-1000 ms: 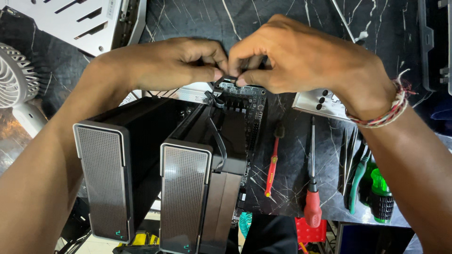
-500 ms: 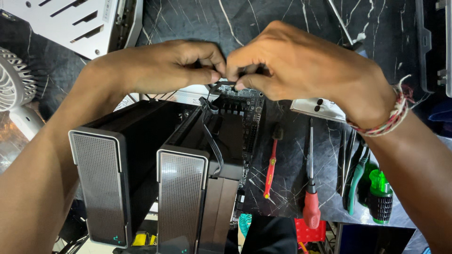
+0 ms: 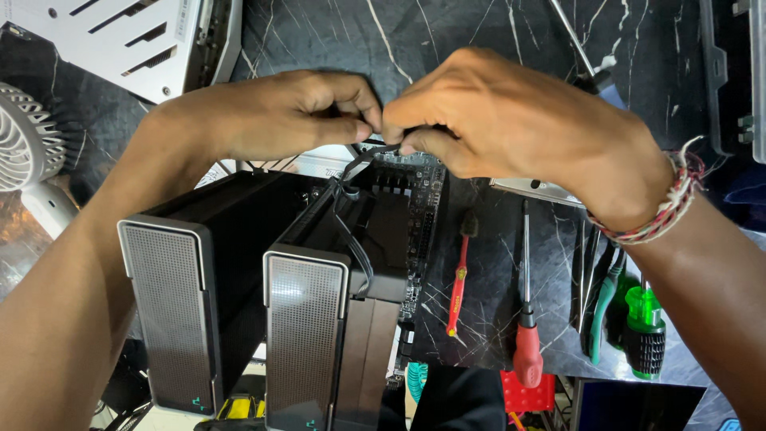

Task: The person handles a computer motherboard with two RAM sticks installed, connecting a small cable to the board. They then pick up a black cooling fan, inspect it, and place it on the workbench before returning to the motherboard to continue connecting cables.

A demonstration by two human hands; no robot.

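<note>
A thin black cable (image 3: 369, 156) is pinched between two hands above a twin-tower cooler (image 3: 263, 295)

The cable is gripped by the fingertips of the left hand (image 3: 287, 116) and the right hand (image 3: 511, 120), both clenched on it and nearly touching each other; from there it is led down along the top of the cooler, which is seated on a motherboard (image 3: 419, 207) on the dark marbled worktop (image 3: 479, 40). A slim red screwdriver (image 3: 457, 279), a red-handled screwdriver (image 3: 527, 319) and a green-handled screwdriver (image 3: 642, 327) are laid just right of the board. A white fan (image 3: 28, 148) is seen at the left edge, and a braided band (image 3: 662, 203) is worn on the right wrist
</note>
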